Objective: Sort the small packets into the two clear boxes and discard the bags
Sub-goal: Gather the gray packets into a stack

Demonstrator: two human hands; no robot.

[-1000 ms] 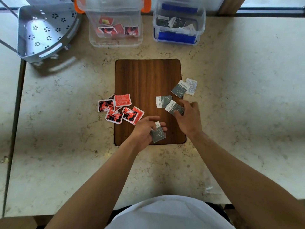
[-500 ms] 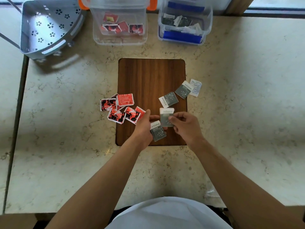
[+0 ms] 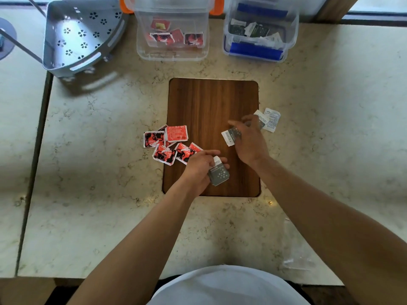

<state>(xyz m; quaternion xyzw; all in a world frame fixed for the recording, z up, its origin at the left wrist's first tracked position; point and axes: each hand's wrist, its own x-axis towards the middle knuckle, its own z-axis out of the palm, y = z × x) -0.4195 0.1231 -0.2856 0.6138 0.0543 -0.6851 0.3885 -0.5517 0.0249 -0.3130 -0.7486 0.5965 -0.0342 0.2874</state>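
My right hand (image 3: 248, 139) has swung away from my left since a moment ago and now reaches out over the right side of the wooden board (image 3: 211, 102), which sits on the marble counter (image 3: 330, 106). Up at the far edge stand my two clear boxes: the orange-handled box (image 3: 172, 51) holding red packets, and the blue-latched box (image 3: 256, 53) beside it holding grey and white ones. A grey perforated rack (image 3: 72, 38) sits off to the left. A crumpled clear bag (image 3: 295, 249) lies near my right forearm. The loose red packets (image 3: 169, 144) cluster at the board's left edge, partly on the counter. My left hand (image 3: 199, 168) is curled closed, pinching a small stack of grey packets (image 3: 218, 175) over the board. My right hand's fingers are bent down onto another grey packet (image 3: 230, 135); whether it's actually gripped, I can't tell. Just beyond my fingertips, one more grey packet and a white packet (image 3: 272, 119) lie at the board's right edge.
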